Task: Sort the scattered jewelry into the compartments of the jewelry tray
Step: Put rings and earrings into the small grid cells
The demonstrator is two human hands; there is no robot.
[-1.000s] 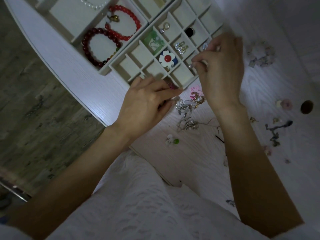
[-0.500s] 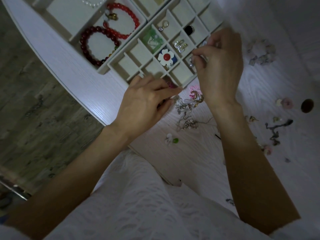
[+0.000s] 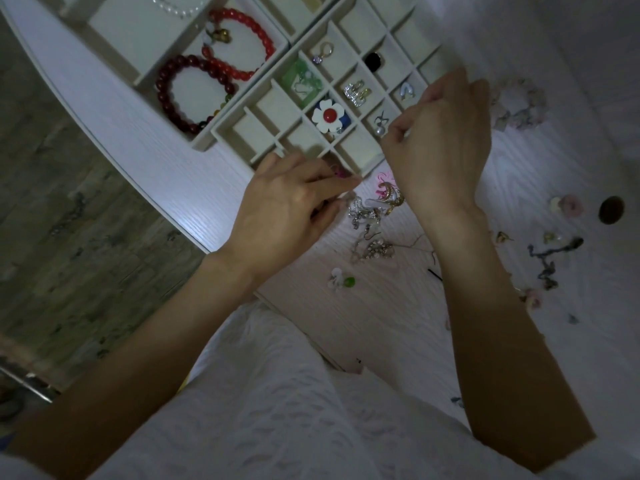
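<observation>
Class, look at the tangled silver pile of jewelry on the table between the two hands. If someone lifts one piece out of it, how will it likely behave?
The silver pile looks like thin chains and hooks interlocked, so it is probably floppy and would drag neighbouring pieces along. It looks light for its size, likely to slide on the smooth table. Its fine wires seem easy to bend.

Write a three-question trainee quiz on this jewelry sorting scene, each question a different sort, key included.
1. True or false: the flower brooch lies in a compartment of the jewelry tray.
2. How many red bead bracelets lie in the large tray compartment?
3. Multiple choice: the silver jewelry pile lies A) in the tray B) on the table, between the left hand and right hand C) on the floor.

Key: 1 true; 2 two; 3 B.
</observation>
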